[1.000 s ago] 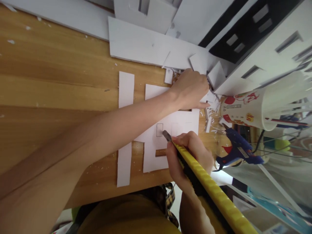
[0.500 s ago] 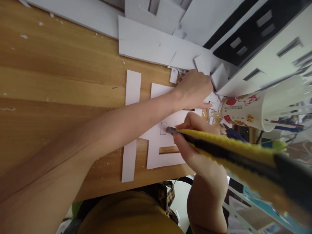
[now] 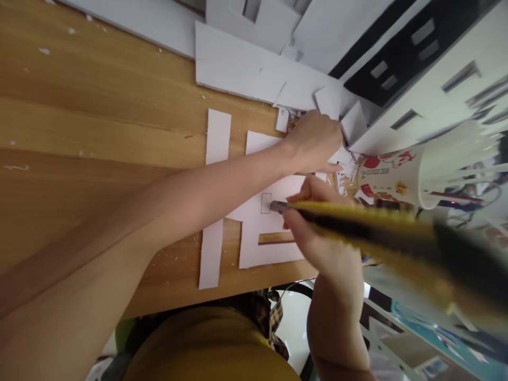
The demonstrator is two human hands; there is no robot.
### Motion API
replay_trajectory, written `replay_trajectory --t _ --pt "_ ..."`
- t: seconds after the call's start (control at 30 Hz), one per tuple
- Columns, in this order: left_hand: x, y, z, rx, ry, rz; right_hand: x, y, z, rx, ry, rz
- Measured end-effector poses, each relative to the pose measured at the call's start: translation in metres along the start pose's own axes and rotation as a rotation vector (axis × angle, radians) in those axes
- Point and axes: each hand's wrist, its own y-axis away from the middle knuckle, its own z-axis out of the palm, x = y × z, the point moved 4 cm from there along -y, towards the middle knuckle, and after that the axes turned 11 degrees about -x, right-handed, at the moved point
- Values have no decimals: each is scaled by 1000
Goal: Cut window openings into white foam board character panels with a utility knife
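Note:
My right hand (image 3: 313, 222) is closed around a yellow and black utility knife (image 3: 357, 219), whose back end is large and blurred near the camera. The blade tip is at a small pencilled rectangle on a white foam board (image 3: 250, 248), which has a long slot cut through it. Stretched across that board, my left arm ends in my left hand (image 3: 315, 138), curled and resting at the board's far side. Its fingertips are mostly hidden, and whatever is under them cannot be made out. A narrow white strip (image 3: 212, 254) lies beside the board, partly beneath my left forearm.
Larger white boards (image 3: 238, 63) lie along the back of the wooden table (image 3: 99, 132). A white panel with window cutouts (image 3: 432, 100) stands at right. Close by are a printed paper cup (image 3: 392, 172) and white scraps (image 3: 347, 164). Small crumbs dot the wood.
The whole view has shifted slightly. The knife's back end has swung a little and is more blurred, while its tip stays by the pencilled rectangle. My left hand keeps its place on the board.

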Motion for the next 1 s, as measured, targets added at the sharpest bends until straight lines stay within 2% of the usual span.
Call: replay_trajectory --t 0.03,0.1,0.2,0.37,0.43,0.57,0.63,0.67,0.73,0.87,1.0 --pt "0 -1 0 5 0 4 -2 6 3 -5 8 3" --pt "-2 -2 2 4 9 14 -3 20 6 90 -38 52" --pt "-2 -2 3 9 18 23 -2 32 12 135 -156 104" --pt "0 0 2 15 -15 20 16 40 17 -8 -426 137" --pt "0 2 -4 28 -33 -2 22 48 19 -99 -589 84" --pt "7 8 -33 52 -46 -66 25 72 23 -318 -1034 -66" --pt "17 13 -53 26 -47 -59 24 82 29 -379 -1274 -13" --pt "24 15 -63 14 -58 -44 24 87 33 -370 -1356 32" --pt "41 21 -84 2 -102 -6 23 92 42 -270 -1407 94" --pt "82 42 -121 -48 -192 61 19 96 58 3 -1222 43" --pt "113 75 -154 -123 -199 56 13 101 68 99 -1068 -75"
